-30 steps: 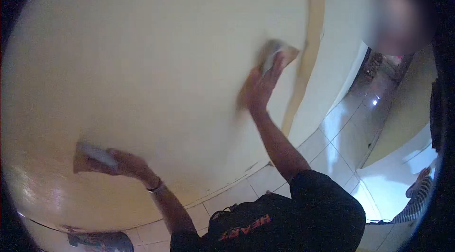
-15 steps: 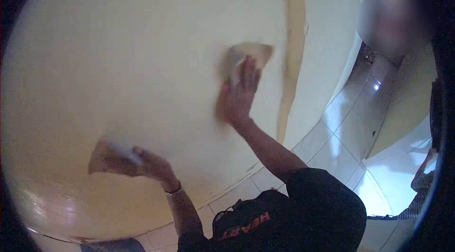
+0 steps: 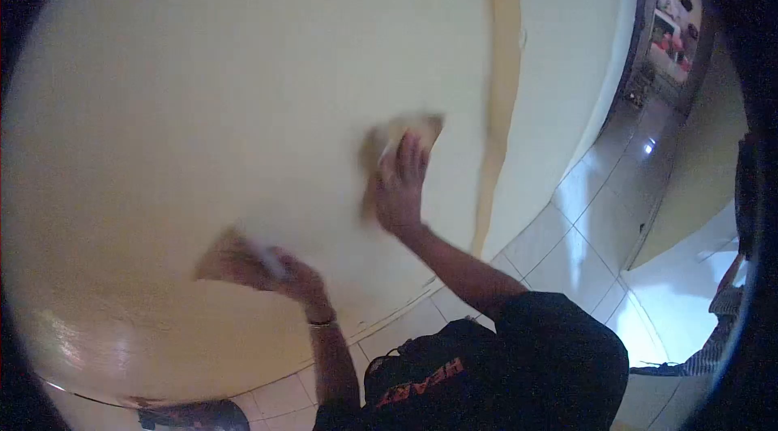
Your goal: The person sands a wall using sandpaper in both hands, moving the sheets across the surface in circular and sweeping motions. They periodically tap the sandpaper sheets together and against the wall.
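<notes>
My right hand (image 3: 400,192) presses a tan, stiff-cornered sheet (image 3: 432,124), which looks like sandpaper, flat to the pale yellow wall (image 3: 203,90). Its fingers point up the wall, and part of the sheet sticks out beyond them. Lower and to the left, my left hand (image 3: 298,273), with a bracelet at the wrist, grips a similar brownish sheet (image 3: 217,257) against the same wall. A whitish strip shows between its thumb and fingers. Both hands are slightly smeared by motion, so the sheets' surfaces are hard to make out.
A tan vertical band (image 3: 501,90) runs down the wall to the right of my hands. Tiled floor (image 3: 596,240) lies along its foot. A doorway (image 3: 668,34) opens at upper right. At the right edge is part of a person in striped clothing (image 3: 717,342). Something dark (image 3: 198,415) lies at bottom left.
My right hand has slid down and a little left with its sheet. My left hand has moved right and slightly up with its own. The blurred shape in the doorway is gone.
</notes>
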`<action>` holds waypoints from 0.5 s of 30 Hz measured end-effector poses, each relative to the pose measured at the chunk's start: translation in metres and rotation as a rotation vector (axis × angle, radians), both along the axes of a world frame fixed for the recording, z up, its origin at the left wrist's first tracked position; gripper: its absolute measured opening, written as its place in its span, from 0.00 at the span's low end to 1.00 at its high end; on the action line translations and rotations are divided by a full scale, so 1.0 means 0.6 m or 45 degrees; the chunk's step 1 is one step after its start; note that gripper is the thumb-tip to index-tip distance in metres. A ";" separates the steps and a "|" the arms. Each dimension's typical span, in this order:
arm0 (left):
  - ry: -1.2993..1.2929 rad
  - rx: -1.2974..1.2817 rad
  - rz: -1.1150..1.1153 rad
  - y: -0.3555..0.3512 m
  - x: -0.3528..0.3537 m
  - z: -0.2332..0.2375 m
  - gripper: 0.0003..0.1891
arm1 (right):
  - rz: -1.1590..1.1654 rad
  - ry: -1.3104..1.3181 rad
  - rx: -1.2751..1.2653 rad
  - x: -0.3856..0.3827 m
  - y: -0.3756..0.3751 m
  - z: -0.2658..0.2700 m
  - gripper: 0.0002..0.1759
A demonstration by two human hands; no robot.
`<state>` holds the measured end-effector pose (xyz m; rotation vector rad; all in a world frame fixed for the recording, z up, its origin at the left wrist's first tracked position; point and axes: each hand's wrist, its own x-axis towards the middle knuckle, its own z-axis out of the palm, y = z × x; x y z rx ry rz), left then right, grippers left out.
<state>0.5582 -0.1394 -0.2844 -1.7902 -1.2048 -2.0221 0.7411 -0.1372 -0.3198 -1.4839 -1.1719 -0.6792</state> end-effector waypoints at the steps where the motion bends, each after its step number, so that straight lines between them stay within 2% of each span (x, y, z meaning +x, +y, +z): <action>1: 0.137 -0.185 0.132 0.005 -0.006 -0.072 0.34 | 0.148 0.006 -0.134 -0.032 -0.018 -0.047 0.32; 2: 0.414 -0.399 0.116 -0.008 -0.020 -0.137 0.31 | 0.282 -0.052 -0.252 -0.048 -0.041 -0.092 0.33; 4: 1.018 -0.499 0.198 -0.045 -0.056 -0.182 0.28 | 0.358 -0.071 -0.558 -0.055 -0.074 -0.182 0.33; 5: 1.018 -0.500 0.195 -0.061 -0.078 -0.195 0.28 | 0.340 -0.085 -0.682 -0.049 -0.092 -0.222 0.35; 6: 1.060 -0.691 0.032 -0.080 -0.100 -0.210 0.27 | 0.326 -0.095 -0.814 -0.039 -0.112 -0.261 0.36; 7: 1.098 -0.889 -0.131 -0.101 -0.124 -0.222 0.26 | 0.234 -0.055 -0.953 -0.030 -0.134 -0.294 0.32; 8: 0.713 -0.984 -0.407 -0.115 -0.146 -0.233 0.25 | 0.392 0.168 -0.768 -0.007 -0.154 -0.370 0.27; 9: 0.308 -1.053 -0.663 -0.127 -0.170 -0.248 0.24 | 0.347 0.594 -0.732 -0.004 -0.193 -0.443 0.14; 10: 0.078 -1.278 -0.653 -0.132 -0.223 -0.294 0.23 | 0.187 0.601 -1.337 0.025 -0.219 -0.476 0.15; 11: -0.164 -1.493 -0.634 -0.136 -0.271 -0.334 0.22 | 0.163 0.183 -0.979 0.042 -0.254 -0.522 0.17; 12: -0.307 -1.413 -0.583 -0.146 -0.273 -0.299 0.23 | 0.199 0.334 -1.247 0.055 -0.279 -0.497 0.18; 13: -0.448 -1.334 -0.533 -0.155 -0.270 -0.264 0.23 | 0.186 0.329 -0.915 0.055 -0.289 -0.507 0.17; 14: -0.468 -1.456 -0.423 -0.146 -0.307 -0.290 0.23 | 0.232 0.543 -1.131 0.045 -0.303 -0.435 0.18; 15: -0.498 -1.402 -0.483 -0.152 -0.312 -0.277 0.23 | 0.266 0.762 -1.351 0.034 -0.299 -0.345 0.19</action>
